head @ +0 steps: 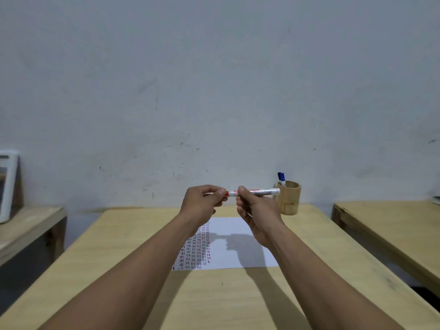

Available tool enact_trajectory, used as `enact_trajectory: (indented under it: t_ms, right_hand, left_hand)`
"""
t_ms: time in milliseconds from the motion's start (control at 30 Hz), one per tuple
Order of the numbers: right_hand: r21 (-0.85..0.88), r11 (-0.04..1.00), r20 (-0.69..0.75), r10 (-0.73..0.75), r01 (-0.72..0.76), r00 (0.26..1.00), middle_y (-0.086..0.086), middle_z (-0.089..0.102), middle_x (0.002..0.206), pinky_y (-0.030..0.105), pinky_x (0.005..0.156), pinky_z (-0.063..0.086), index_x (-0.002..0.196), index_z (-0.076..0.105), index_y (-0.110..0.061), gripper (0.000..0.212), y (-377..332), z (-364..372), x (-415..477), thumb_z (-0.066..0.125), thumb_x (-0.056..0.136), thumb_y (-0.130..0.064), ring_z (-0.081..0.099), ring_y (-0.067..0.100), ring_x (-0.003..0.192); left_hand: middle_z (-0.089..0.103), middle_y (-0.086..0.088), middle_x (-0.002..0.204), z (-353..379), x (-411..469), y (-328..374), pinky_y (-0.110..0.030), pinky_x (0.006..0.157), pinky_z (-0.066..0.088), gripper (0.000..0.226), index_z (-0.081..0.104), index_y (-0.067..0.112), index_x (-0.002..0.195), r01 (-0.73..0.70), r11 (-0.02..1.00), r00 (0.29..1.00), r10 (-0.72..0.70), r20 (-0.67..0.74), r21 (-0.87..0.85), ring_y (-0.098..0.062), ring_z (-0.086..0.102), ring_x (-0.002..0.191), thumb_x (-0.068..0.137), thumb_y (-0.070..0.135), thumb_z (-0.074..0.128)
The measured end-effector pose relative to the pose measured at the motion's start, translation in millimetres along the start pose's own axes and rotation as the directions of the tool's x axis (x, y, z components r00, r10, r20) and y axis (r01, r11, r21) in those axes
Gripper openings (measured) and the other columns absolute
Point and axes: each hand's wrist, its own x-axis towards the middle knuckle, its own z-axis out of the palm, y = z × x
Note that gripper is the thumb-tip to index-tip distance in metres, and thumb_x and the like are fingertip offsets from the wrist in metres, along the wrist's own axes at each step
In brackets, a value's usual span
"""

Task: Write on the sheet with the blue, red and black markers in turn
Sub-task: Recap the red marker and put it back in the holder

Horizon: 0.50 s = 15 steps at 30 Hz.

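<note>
The right hand (256, 210) is gripping the red marker's (258, 192) white barrel level above the sheet (238, 256). The left hand (202, 201) is pinching its red cap end

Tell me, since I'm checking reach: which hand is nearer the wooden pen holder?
Right. The right hand is just left of the wooden pen holder; the left hand is farther left.

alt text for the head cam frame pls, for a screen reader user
Two bare hands hold a red marker level above a wooden table: the left hand pinches its red cap end, the right hand grips the barrel. Below lies a white sheet with columns of short marks; a wooden cup holding two markers stands behind.
</note>
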Motion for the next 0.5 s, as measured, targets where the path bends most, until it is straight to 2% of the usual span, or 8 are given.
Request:
enact_trajectory:
  t_ms: [167,233,300,367,400,433,500]
  right_hand:
    - [-0.033,0.999,-0.022,0.014,-0.015,1.000,-0.001,0.066,0.071,0.021,0.059,0.056,0.084,0.074,-0.011,0.011,-11.2,-8.2,-0.5,0.076,0.091,-0.021,0.061,0.008,0.067]
    - [0.036,0.999,-0.076,0.021,-0.019,0.997,0.004,0.069,0.081,0.022,0.058,0.057,0.094,0.072,-0.006,0.010,-8.2,-3.1,0.6,0.075,0.091,-0.016,0.064,0.010,0.071]
    - [0.083,0.996,-0.180,-0.011,0.026,0.984,0.010,0.072,0.088,0.021,0.054,0.057,0.120,0.063,0.003,0.036,-5.7,3.1,2.6,0.076,0.089,-0.010,0.069,0.012,0.068]
    - [0.056,0.993,-0.248,-0.085,0.102,0.965,0.008,0.072,0.082,0.024,0.054,0.058,0.146,0.039,-0.005,0.069,-3.6,2.7,7.0,0.077,0.087,-0.007,0.069,0.013,0.063]
    - [0.013,0.991,-0.252,-0.129,0.136,0.959,0.006,0.070,0.079,0.026,0.057,0.058,0.151,0.029,-0.014,0.078,-4.3,0.2,7.5,0.075,0.088,-0.007,0.067,0.014,0.062]
    - [-0.039,0.988,-0.238,-0.156,0.151,0.959,0.005,0.068,0.079,0.028,0.059,0.057,0.150,0.028,-0.020,0.076,-6.4,-1.8,6.8,0.072,0.090,-0.007,0.065,0.015,0.063]
    - [-0.185,0.972,-0.184,-0.182,0.148,0.966,0.007,0.066,0.082,0.030,0.061,0.054,0.134,0.050,-0.015,0.042,-13.3,-7.3,5.8,0.065,0.095,-0.013,0.061,0.015,0.065]
  left_hand:
    - [0.078,-0.004,0.091,14.0,-0.8,7.8,-0.032,0.078,0.054,0.015,0.077,0.011,0.097,-0.023,1.000,1.000,0.023,0.008,-0.004,-0.015,0.067,0.083,0.095,0.022,0.067]
    - [0.078,-0.004,0.091,13.9,-0.9,6.1,-0.032,0.077,0.053,0.014,0.077,0.014,0.096,-0.056,0.998,0.998,0.056,0.007,0.015,-0.014,0.067,0.083,0.095,0.024,0.068]
    - [0.078,0.000,0.086,17.0,-1.4,8.3,-0.030,0.075,0.053,0.011,0.079,0.018,0.092,-0.121,0.989,0.992,0.124,-0.022,0.085,-0.011,0.068,0.078,0.093,0.024,0.070]
    - [0.078,0.002,0.081,24.3,0.5,12.1,-0.026,0.073,0.051,0.008,0.078,0.021,0.091,-0.167,0.972,0.980,0.181,-0.078,0.163,-0.013,0.069,0.077,0.091,0.025,0.071]
    - [0.077,0.003,0.079,29.3,0.5,14.7,-0.024,0.070,0.050,0.007,0.078,0.022,0.092,-0.175,0.966,0.974,0.197,-0.108,0.191,-0.015,0.070,0.078,0.090,0.026,0.071]
    - [0.077,0.003,0.078,34.3,0.9,17.1,-0.020,0.066,0.048,0.006,0.077,0.022,0.091,-0.179,0.962,0.969,0.208,-0.130,0.204,-0.017,0.070,0.080,0.090,0.026,0.072]
    - [0.077,0.005,0.077,43.3,4.1,21.5,-0.013,0.058,0.043,0.006,0.077,0.023,0.087,-0.197,0.954,0.960,0.235,-0.153,0.226,-0.013,0.067,0.072,0.090,0.025,0.071]
